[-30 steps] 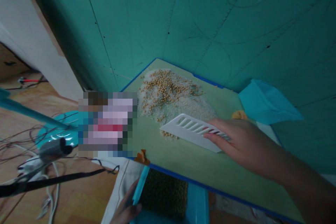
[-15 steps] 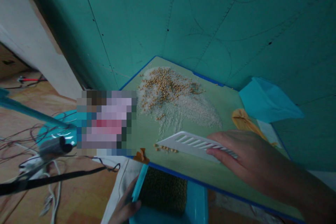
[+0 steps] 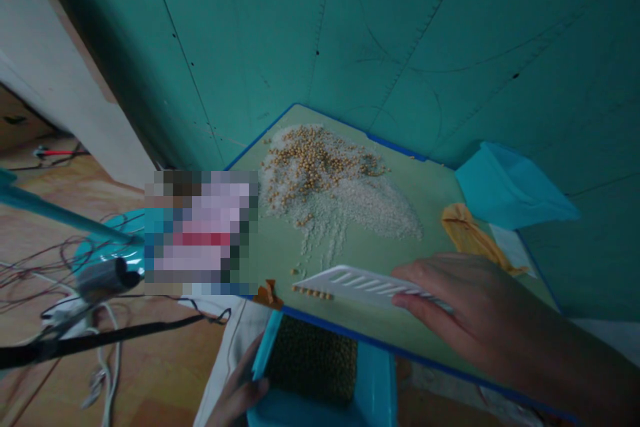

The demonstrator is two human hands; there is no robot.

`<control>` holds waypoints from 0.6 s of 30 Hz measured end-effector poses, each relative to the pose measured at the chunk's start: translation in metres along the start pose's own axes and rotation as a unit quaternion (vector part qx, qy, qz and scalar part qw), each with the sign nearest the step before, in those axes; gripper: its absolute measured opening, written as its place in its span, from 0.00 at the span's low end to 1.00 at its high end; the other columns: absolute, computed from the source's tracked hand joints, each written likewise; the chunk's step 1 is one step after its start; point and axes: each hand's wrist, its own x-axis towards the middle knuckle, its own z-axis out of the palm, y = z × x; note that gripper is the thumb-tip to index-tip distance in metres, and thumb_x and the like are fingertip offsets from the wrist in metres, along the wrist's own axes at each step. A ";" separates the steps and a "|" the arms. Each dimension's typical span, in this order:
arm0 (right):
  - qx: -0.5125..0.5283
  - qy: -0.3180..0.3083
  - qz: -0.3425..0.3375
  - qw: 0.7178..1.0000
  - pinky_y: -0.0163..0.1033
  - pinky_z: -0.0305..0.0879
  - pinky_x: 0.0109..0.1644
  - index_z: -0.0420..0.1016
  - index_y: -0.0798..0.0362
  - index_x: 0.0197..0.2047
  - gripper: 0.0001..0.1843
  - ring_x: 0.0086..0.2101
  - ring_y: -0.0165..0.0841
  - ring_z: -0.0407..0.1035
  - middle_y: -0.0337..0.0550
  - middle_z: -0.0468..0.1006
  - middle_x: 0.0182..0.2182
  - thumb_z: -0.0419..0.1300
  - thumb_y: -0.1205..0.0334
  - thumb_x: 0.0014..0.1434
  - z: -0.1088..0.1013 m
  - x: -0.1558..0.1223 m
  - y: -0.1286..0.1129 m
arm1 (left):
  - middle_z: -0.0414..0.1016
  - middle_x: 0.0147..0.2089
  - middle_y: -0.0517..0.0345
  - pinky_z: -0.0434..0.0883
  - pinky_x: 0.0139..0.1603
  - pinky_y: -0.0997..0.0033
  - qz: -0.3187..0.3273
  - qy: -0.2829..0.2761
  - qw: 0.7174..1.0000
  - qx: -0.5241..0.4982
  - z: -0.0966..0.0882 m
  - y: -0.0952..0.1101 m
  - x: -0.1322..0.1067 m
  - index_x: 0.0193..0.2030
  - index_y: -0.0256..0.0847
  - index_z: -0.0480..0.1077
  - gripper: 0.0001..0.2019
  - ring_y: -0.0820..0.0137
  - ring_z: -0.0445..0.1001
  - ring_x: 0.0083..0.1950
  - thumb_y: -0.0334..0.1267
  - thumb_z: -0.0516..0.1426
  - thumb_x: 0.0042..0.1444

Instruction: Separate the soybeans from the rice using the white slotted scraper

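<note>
Seen from the head camera, we find the right hand (image 3: 467,307) clamped on a white slotted scraper (image 3: 357,282), fingers pressed over its near end, its lower edge resting on the green board (image 3: 385,253) close to the front blue rim. A short row of yellow beans (image 3: 313,292) lies just beside the scraper's far tip. Farther back sits a heap of rice and beans (image 3: 325,180). Below the board's edge the left hand (image 3: 235,403) grips the rim of a teal box (image 3: 374,390) holding dark grains. A teal cloth (image 3: 510,190) and a yellow scrap (image 3: 470,233) lie to the right
</note>
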 end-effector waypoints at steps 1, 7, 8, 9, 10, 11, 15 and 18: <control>0.001 0.002 -0.001 1.000 0.36 0.58 0.28 0.68 0.49 0.34 0.09 0.27 0.30 0.69 0.35 0.76 0.27 0.48 0.65 0.59 0.000 -0.001 -0.001 | 0.78 0.45 0.60 0.59 0.57 0.51 0.000 0.000 1.000 -0.002 0.000 0.000 -0.001 0.33 0.51 0.78 0.23 0.43 0.62 0.57 0.48 0.68 0.22; 0.013 -0.026 0.000 1.000 0.36 0.57 0.28 0.68 0.47 0.35 0.09 0.26 0.29 0.68 0.34 0.75 0.27 0.48 0.65 0.60 0.000 -0.006 -0.003 | 0.78 0.46 0.62 0.59 0.56 0.50 -0.017 0.002 0.999 -0.038 0.005 -0.001 -0.006 0.37 0.50 0.77 0.27 0.43 0.60 0.58 0.49 0.67 0.23; 0.011 -0.031 0.000 0.999 0.36 0.57 0.28 0.68 0.47 0.34 0.09 0.26 0.29 0.68 0.34 0.75 0.27 0.47 0.65 0.60 0.000 -0.006 -0.003 | 0.78 0.45 0.61 0.58 0.57 0.49 -0.013 0.013 0.999 -0.031 0.005 -0.002 -0.006 0.36 0.50 0.78 0.26 0.42 0.59 0.58 0.49 0.67 0.22; 0.009 -0.035 0.000 0.999 0.36 0.57 0.28 0.68 0.48 0.34 0.09 0.26 0.30 0.68 0.34 0.74 0.26 0.47 0.65 0.60 0.000 -0.006 -0.004 | 0.78 0.45 0.61 0.57 0.58 0.48 -0.008 0.020 1.000 -0.019 0.005 -0.003 -0.006 0.34 0.50 0.78 0.25 0.42 0.59 0.58 0.49 0.68 0.21; 0.008 -0.037 -0.002 0.999 0.36 0.57 0.28 0.68 0.48 0.33 0.10 0.25 0.30 0.67 0.34 0.74 0.25 0.47 0.65 0.60 -0.001 -0.006 -0.004 | 0.78 0.44 0.61 0.55 0.59 0.48 -0.005 0.024 1.000 -0.009 0.005 -0.003 -0.006 0.32 0.50 0.78 0.24 0.41 0.59 0.58 0.48 0.68 0.21; 0.007 -0.038 -0.005 0.999 0.36 0.56 0.28 0.67 0.48 0.32 0.10 0.25 0.30 0.67 0.35 0.74 0.25 0.46 0.66 0.60 -0.001 -0.006 -0.005 | 0.79 0.44 0.61 0.55 0.59 0.48 -0.005 0.028 1.000 -0.005 0.006 -0.004 -0.006 0.31 0.50 0.78 0.23 0.41 0.58 0.59 0.48 0.68 0.20; 0.002 -0.028 -0.026 0.999 0.36 0.56 0.27 0.68 0.50 0.34 0.11 0.24 0.30 0.67 0.37 0.75 0.27 0.45 0.65 0.61 -0.001 -0.008 -0.007 | 0.79 0.43 0.61 0.55 0.58 0.45 -0.038 0.056 0.996 -0.057 0.012 -0.001 -0.014 0.34 0.51 0.77 0.23 0.43 0.52 0.62 0.48 0.67 0.23; 0.017 -0.031 -0.021 0.999 0.36 0.55 0.26 0.67 0.49 0.32 0.12 0.23 0.30 0.66 0.36 0.73 0.24 0.44 0.64 0.61 -0.001 -0.010 -0.009 | 0.79 0.43 0.61 0.56 0.57 0.44 -0.064 0.063 0.992 -0.093 0.020 0.005 -0.022 0.37 0.50 0.76 0.25 0.43 0.52 0.62 0.47 0.67 0.24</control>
